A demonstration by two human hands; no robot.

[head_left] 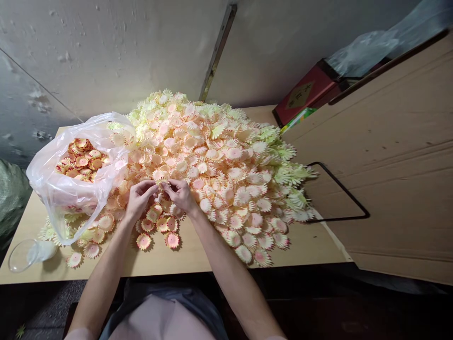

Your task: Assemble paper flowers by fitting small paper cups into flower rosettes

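Both hands meet at the near left part of a large heap of pale pink and green flower pieces (233, 174). A small yellowish flower piece (163, 182) is pinched between them. My left hand (140, 194) holds its left side with thumb and fingers together. On its right side, my right hand (179, 193) closes its fingertips. Several red-edged flower pieces (172, 240) lie on the table just below the hands. Left of the heap, an open translucent plastic bag (53, 165) contains more red-edged pieces.
A clear glass or cup (26, 255) lies at the left front of the wooden table (198, 262). At the back right are a red box (306, 94) and a large cardboard sheet (392, 165). A black wire loop (345, 193) sticks out beside the heap.
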